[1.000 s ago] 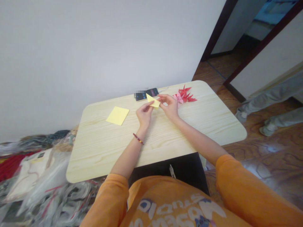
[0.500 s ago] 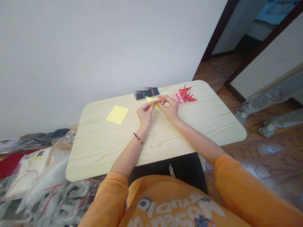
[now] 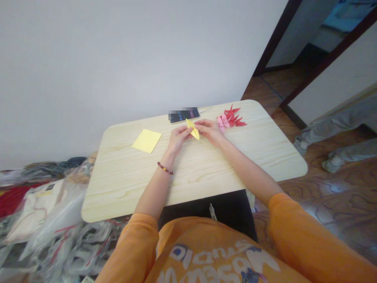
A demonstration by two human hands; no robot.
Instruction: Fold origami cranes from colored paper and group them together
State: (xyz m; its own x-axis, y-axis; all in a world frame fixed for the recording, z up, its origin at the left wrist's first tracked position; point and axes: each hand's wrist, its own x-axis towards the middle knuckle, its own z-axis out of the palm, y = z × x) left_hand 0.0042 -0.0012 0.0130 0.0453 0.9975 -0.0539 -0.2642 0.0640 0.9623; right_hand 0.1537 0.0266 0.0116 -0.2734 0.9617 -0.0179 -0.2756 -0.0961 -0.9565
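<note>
A folded piece of yellow origami paper (image 3: 193, 131), narrow and diamond-shaped, is held above the table between my two hands. My left hand (image 3: 178, 138) pinches its left side, thumb on top. On the other side my right hand (image 3: 209, 130) grips the right edge with its fingertips; some fingers are hidden behind the paper. A flat yellow square sheet (image 3: 147, 140) lies to the left of my hands. Just right of them sit a pink folded paper piece (image 3: 223, 122) and red folded paper pieces (image 3: 235, 118) with pointed tips.
A phone (image 3: 184, 115) with a cable lies at the back of the pale wooden table (image 3: 206, 173), by the wall. Plastic-wrapped bags (image 3: 59, 232) are piled on the left. At the right, another person's legs (image 3: 332, 125) stand near a doorway.
The yellow folded paper has been turned, so its diamond face now shows upward. My left hand has rolled with it, and both hands stay at nearly the same place.
</note>
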